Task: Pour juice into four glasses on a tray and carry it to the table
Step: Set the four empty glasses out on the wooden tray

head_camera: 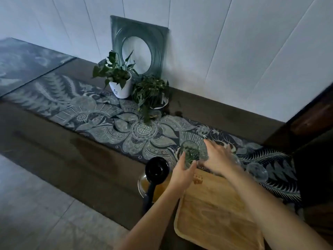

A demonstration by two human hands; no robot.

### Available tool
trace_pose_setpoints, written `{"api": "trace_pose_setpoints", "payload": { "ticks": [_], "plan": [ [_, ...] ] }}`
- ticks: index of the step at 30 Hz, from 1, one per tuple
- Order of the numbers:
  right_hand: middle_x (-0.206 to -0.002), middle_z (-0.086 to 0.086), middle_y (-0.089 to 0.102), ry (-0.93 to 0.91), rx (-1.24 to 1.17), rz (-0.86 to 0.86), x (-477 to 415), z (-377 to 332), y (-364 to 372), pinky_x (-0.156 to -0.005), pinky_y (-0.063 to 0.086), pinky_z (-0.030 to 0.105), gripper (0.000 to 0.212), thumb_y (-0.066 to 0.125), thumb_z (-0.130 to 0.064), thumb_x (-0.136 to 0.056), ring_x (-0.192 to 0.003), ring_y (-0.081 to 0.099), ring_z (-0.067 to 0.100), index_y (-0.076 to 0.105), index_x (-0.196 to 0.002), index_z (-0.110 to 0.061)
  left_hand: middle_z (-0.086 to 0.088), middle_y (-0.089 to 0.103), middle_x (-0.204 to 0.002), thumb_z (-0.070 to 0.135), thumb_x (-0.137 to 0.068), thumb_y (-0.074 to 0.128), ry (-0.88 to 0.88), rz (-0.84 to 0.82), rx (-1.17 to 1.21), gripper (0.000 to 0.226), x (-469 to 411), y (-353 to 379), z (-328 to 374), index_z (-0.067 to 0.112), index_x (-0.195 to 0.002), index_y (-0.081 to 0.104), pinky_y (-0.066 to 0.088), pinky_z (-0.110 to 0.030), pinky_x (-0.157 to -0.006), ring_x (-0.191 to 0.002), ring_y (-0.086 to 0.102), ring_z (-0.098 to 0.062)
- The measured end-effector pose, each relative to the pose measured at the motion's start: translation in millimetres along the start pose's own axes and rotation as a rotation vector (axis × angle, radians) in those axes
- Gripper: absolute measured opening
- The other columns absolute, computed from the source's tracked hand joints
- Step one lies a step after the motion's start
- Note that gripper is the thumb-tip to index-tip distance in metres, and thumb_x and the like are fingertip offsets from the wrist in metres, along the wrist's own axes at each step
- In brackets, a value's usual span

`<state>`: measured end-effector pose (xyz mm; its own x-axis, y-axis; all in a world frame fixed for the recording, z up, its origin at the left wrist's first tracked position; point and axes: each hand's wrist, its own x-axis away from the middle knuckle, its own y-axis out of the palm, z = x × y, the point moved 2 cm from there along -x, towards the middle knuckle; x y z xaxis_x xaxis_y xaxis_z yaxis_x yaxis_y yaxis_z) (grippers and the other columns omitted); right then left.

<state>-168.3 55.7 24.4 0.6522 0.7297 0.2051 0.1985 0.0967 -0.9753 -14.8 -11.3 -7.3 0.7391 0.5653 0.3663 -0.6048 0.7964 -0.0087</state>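
Observation:
A light wooden tray point(216, 210) lies on the near right of the dark table, and it holds nothing that I can see. My left hand point(182, 173) is closed around a clear glass point(190, 152) just beyond the tray's far left corner. My right hand point(219, 156) is palm down, fingers spread, over a second glass point(236, 159) at the tray's far edge. Whether it grips that glass is blurred. A third glass point(256, 171) stands on the patterned runner to the right. The glass jug point(144, 184) of amber juice, with a black lid and handle, stands left of the tray.
A blue patterned runner point(100, 114) covers the long dark table. Two potted plants point(119, 82) point(153, 94) and a square framed piece point(140, 47) stand at the back against the white wall. A dark wooden frame point(310, 114) is at the right, and tiled floor point(36, 204) at the left.

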Motion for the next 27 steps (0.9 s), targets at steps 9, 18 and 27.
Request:
{"api": "trace_pose_setpoints", "payload": {
  "ticks": [9, 18, 27],
  "plan": [
    [-0.157, 0.001, 0.037, 0.06, 0.03, -0.064, -72, 4, 35, -0.116, 0.002, 0.063, 0.117, 0.078, -0.067, -0.064, -0.145, 0.03, 0.025, 0.016, -0.155, -0.028, -0.004, 0.023, -0.167, 0.052, -0.101, 0.048, -0.095, 0.067, 0.041, 0.075, -54, 6, -12, 0.027, -0.162, 0.013, 0.026, -0.051, -0.123, -0.154, 0.021, -0.022],
    [-0.154, 0.0, 0.042, -0.044, 0.086, -0.108, -111, 2, 75, -0.113, -0.004, 0.064, 0.118, 0.075, -0.075, -0.061, -0.142, 0.035, 0.024, 0.018, -0.153, -0.027, 0.003, 0.022, -0.168, 0.061, -0.101, 0.043, -0.24, 0.182, 0.029, 0.074, -85, 8, -20, 0.031, -0.163, 0.014, 0.022, -0.043, -0.124, -0.154, 0.02, -0.019],
    [-0.147, 0.002, 0.049, -0.112, 0.077, -0.138, -124, 0, 75, -0.115, -0.002, 0.063, 0.122, 0.063, -0.091, -0.052, -0.139, 0.04, 0.025, 0.029, -0.148, -0.024, 0.003, 0.038, -0.161, 0.067, -0.097, 0.044, -0.309, 0.226, 0.183, 0.07, -94, 12, -25, 0.039, -0.159, 0.027, 0.039, -0.051, -0.115, -0.145, 0.04, -0.023]
  ]
}}
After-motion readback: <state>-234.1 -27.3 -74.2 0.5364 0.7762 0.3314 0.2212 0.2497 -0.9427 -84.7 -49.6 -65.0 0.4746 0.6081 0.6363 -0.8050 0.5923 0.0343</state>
